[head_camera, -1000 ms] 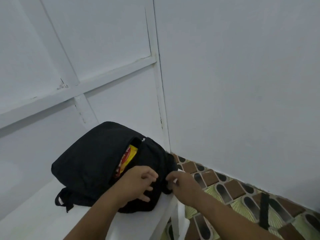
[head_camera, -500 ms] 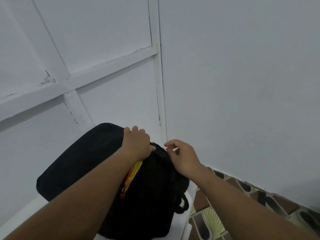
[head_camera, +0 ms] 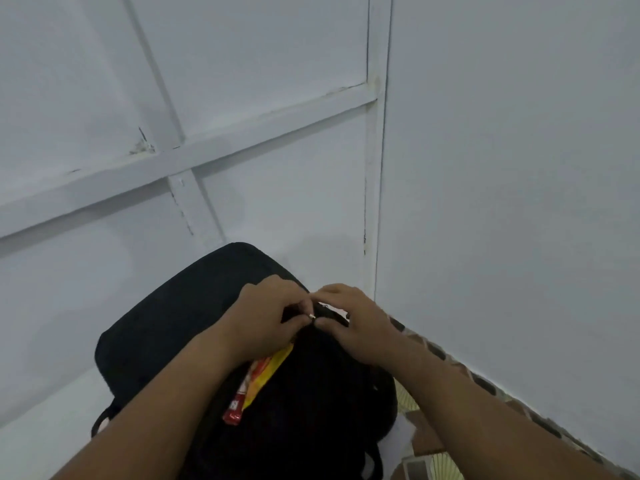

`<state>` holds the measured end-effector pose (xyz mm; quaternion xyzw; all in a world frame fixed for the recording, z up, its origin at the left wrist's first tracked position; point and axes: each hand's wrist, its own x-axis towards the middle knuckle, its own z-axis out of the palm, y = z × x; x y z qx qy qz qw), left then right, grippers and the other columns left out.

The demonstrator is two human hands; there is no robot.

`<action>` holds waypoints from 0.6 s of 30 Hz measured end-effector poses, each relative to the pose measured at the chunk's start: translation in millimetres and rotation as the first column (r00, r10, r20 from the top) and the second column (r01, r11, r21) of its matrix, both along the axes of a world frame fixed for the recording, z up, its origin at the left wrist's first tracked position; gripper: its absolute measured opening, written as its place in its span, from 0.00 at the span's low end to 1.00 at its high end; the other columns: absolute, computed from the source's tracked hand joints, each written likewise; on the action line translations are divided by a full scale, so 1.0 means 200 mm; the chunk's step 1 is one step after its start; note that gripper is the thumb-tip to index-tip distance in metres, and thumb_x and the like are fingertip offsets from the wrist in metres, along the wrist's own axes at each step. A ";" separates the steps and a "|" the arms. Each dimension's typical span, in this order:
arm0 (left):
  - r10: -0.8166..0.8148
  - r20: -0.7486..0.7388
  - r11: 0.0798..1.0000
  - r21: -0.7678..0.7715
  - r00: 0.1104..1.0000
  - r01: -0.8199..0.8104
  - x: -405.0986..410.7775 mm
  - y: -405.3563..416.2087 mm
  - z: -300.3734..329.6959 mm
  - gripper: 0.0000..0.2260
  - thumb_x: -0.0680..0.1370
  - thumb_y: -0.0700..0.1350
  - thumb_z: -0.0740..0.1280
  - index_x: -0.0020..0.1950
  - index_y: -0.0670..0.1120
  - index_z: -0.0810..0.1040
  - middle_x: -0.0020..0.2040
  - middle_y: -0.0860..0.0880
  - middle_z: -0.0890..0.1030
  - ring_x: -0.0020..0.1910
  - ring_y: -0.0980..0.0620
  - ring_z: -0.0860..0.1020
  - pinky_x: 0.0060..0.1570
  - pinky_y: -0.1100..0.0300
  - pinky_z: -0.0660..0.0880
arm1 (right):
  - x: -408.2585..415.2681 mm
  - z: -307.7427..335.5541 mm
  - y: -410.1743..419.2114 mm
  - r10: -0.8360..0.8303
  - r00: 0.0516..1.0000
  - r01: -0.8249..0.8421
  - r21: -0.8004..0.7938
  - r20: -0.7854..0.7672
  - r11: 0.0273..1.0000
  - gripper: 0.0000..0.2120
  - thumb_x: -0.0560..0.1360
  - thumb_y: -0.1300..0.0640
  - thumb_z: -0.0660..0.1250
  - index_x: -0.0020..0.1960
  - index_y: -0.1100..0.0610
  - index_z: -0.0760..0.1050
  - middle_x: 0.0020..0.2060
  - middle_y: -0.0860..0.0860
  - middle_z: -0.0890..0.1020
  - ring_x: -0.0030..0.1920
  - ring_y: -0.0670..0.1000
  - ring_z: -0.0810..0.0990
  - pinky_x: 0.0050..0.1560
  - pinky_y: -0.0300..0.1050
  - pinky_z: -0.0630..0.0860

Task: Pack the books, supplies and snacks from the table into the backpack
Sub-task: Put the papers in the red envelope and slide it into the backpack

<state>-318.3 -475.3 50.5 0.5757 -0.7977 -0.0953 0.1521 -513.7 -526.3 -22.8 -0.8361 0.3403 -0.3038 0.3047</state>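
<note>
Both hands met at the backpack (head_camera: 166, 327) top: left (head_camera: 266, 317) pinched the zipper pull (head_camera: 312, 316), right (head_camera: 349, 320) pinched fabric. Snack pack (head_camera: 258, 382) stuck out the open seam. Walls close behind.

Black backpack (head_camera: 166, 327), red-and-yellow snack packet (head_camera: 258, 382), pale grey-white walls (head_camera: 502, 168), brown-and-cream patterned floor tiles (head_camera: 426, 434).

Backpack (head_camera: 166, 337) sitting on table (head_camera: 45, 441), tucked into corner where panelled wall (head_camera: 173, 133) behind is meeting plain wall (head_camera: 502, 168) at right. Snack packet (head_camera: 256, 382) poking out of backpack's opening. Left hand (head_camera: 266, 317) and right hand (head_camera: 349, 323) meeting side by side on top of backpack, fingertips touching at small zipper pull (head_camera: 312, 316). Tiled floor (head_camera: 429, 441) lying below, right of table.
</note>
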 end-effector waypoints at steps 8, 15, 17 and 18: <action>0.186 0.070 0.977 -0.123 0.980 -0.176 -0.03 0.21 -0.04 0.05 0.75 0.49 0.66 0.43 0.60 0.75 0.47 0.60 0.66 0.56 0.60 0.66 0.61 0.51 0.59 | 0.06 -0.05 -0.21 0.188 0.976 -0.209 -0.247 -0.108 0.946 0.05 0.72 0.48 0.69 0.48 0.45 0.80 0.47 0.39 0.82 0.51 0.45 0.78 0.54 0.53 0.75; 0.467 -0.114 0.860 -0.173 0.877 -0.480 0.02 0.59 -0.08 0.05 0.73 0.52 0.62 0.40 0.61 0.76 0.54 0.62 0.68 0.61 0.56 0.68 0.59 0.51 0.61 | 0.03 -0.13 -0.30 0.262 0.965 -0.261 -0.177 -0.017 0.949 0.05 0.73 0.54 0.70 0.48 0.46 0.80 0.45 0.34 0.80 0.50 0.40 0.77 0.55 0.42 0.74; 0.544 -0.210 0.795 -0.181 0.813 -0.579 0.07 0.72 -0.15 0.07 0.75 0.55 0.62 0.39 0.59 0.77 0.52 0.60 0.70 0.57 0.55 0.70 0.54 0.50 0.66 | 0.03 -0.15 -0.31 0.266 0.964 -0.263 -0.179 -0.008 0.948 0.06 0.73 0.55 0.71 0.48 0.45 0.80 0.44 0.31 0.78 0.51 0.39 0.76 0.55 0.40 0.73; 0.573 -0.266 0.762 -0.175 0.775 -0.624 0.09 0.80 -0.18 0.10 0.77 0.58 0.62 0.40 0.59 0.78 0.52 0.59 0.71 0.56 0.55 0.71 0.55 0.52 0.67 | 0.03 -0.17 -0.31 0.265 0.964 -0.261 -0.168 0.006 0.951 0.07 0.73 0.56 0.72 0.48 0.45 0.80 0.44 0.30 0.77 0.51 0.38 0.76 0.55 0.39 0.72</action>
